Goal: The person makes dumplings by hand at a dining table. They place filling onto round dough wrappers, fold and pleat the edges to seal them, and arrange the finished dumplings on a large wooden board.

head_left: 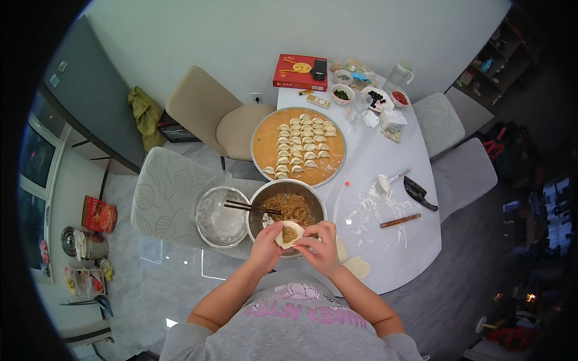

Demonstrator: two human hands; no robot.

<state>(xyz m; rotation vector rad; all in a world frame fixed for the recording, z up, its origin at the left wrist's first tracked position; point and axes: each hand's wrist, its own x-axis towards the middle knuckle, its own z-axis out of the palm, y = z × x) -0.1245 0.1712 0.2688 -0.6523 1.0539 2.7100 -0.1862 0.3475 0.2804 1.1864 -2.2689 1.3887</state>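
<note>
My left hand [265,247] cradles a round dough wrapper [282,241] with a small heap of minced filling [289,234] at its centre. The fingertips of my right hand [323,248] pinch the wrapper's right edge. It is still unfolded, with the filling showing. Both hands are over the near rim of a steel bowl [322,198] that holds more minced filling [289,203]. Dark chopsticks [244,206] lean in the bowl, their ends out past its left rim. Flat dough wrappers [356,267] lie on the table beside my right forearm, partly hidden by it.
Folded dumplings [295,146] stand in rows on a round wooden board [266,131]. A floured steel basin [221,212] sits left of the bowl. On the white table [406,266] are a rolling pin [400,220], a black knife [419,193], scattered flour [384,187] and a red box [293,67].
</note>
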